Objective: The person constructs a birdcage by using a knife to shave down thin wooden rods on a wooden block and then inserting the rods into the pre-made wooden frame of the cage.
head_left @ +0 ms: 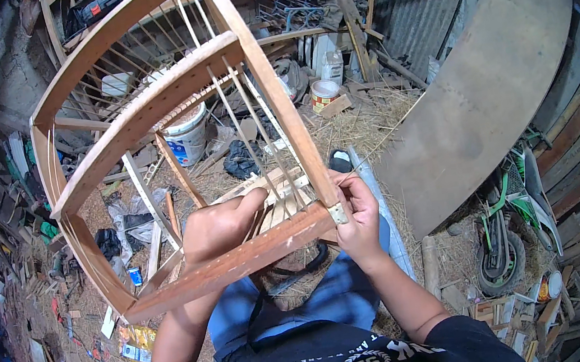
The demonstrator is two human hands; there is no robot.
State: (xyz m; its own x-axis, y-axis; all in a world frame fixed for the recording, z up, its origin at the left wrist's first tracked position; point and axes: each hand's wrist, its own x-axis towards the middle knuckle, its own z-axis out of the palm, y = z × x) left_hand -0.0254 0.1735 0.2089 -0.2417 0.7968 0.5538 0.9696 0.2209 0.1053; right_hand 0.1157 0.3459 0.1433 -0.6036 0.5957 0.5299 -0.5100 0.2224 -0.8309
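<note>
A wooden cage-like frame [232,265] with curved rails and thin round bars [247,140] is tilted up in front of me, above my lap. My left hand [223,225] reaches inside it, behind the near rail. Its fingers are curled closed beside the lower ends of the bars, and what they hold is hidden. My right hand [358,219] is closed around the frame's near right corner, next to a small pale metal-looking plate [337,213]. Its thumb and forefinger come together at the upright's outer side.
A white bucket [187,139] and a smaller paint can [325,94] stand beyond the frame. To the right leans a large flat board [475,93], with a small green-and-white motorbike [518,211] below it. Wood scraps, straw and a yellow packet [137,342] litter the floor.
</note>
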